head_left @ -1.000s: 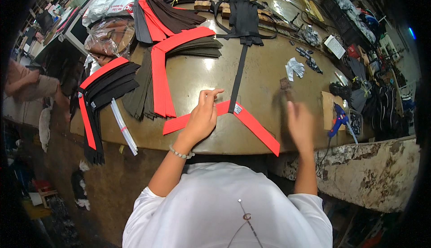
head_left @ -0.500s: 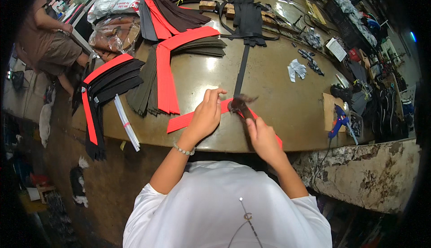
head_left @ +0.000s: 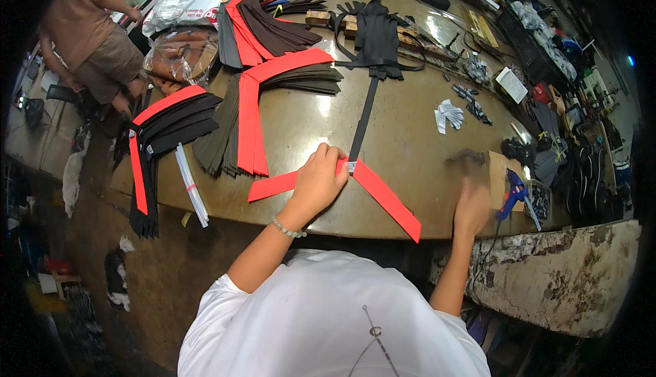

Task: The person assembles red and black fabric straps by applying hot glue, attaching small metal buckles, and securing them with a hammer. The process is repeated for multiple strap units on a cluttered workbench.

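A red ribbed V-shaped strip (head_left: 388, 203) lies at the table's near edge, its two arms spreading toward me. At its point a small pale label (head_left: 352, 167) shows, and a long black strap (head_left: 363, 119) runs away from there. My left hand (head_left: 318, 180) is closed on the strip's left arm, fingertips beside the label. Off to the right, my right hand (head_left: 471, 206) grips a hammer (head_left: 467, 161), whose dark head is smeared by motion. It hovers beside a cardboard piece, apart from the strip.
Stacks of red and dark strips (head_left: 253, 124) lie left, by pale sticks (head_left: 191, 184). Black straps (head_left: 377, 35) are piled at the back. White gloves (head_left: 448, 115) and a blue glue gun (head_left: 512, 196) lie right. Another person (head_left: 89, 29) stands at the far left.
My right hand has swung the hammer from the strip's joint to the right, uncovering the label. My left hand has closed down onto the strip by the joint. The other person has shifted.
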A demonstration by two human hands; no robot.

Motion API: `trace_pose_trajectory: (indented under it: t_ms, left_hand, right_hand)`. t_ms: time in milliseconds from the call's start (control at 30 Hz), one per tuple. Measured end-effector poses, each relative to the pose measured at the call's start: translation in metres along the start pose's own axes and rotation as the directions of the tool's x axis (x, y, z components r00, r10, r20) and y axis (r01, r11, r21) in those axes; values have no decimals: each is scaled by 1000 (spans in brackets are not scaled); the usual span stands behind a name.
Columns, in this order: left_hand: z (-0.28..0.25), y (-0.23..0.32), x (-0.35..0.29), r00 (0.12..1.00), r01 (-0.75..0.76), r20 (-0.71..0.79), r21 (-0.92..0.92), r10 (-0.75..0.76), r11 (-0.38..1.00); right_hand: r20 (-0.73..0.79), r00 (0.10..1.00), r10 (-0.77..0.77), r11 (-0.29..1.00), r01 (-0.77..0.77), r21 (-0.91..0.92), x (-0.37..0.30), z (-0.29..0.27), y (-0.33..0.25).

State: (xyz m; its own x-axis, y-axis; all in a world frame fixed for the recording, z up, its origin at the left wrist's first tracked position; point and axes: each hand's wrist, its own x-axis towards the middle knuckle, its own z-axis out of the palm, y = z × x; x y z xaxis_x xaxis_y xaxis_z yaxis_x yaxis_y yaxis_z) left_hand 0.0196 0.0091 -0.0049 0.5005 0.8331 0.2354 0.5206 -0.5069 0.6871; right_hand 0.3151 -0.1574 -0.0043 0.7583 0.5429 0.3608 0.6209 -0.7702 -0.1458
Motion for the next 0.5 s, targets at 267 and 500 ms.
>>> trace_pose_trajectory:
  t_ms: [267,500]
  left_hand:
    - [-16,1,-25,997,-69,41,76,66,995]
    - [-34,35,26,935,-238,250,-82,252,968]
  right_hand:
    - [-74,994,-82,991,74,-108,-3,11,1]
    - [-68,993,-91,989,83,-122,-3,11,3]
